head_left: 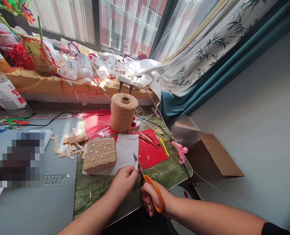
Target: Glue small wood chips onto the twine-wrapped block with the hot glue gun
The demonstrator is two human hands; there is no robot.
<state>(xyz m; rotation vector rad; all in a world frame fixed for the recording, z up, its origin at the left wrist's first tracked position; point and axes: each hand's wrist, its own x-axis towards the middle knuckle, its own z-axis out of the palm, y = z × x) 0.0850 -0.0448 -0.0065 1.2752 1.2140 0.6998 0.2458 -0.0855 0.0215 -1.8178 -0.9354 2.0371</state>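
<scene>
My left hand pinches a short piece of wooden craft stick near the table's front edge. In my right hand is a pair of scissors with orange handles, its blades beside the stick piece. Whether the blades touch the wood I cannot tell. Left of them sits a box wrapped in jute twine, with small wood chips scattered on its top. A large spool of jute twine stands upright behind it. White paper lies between the box and the scissors.
Loose craft sticks lie left of the box. A pink glue gun rests at the right table edge, near a yellow cutter. Red sheets lie under several tools. An open cardboard box stands right of the table.
</scene>
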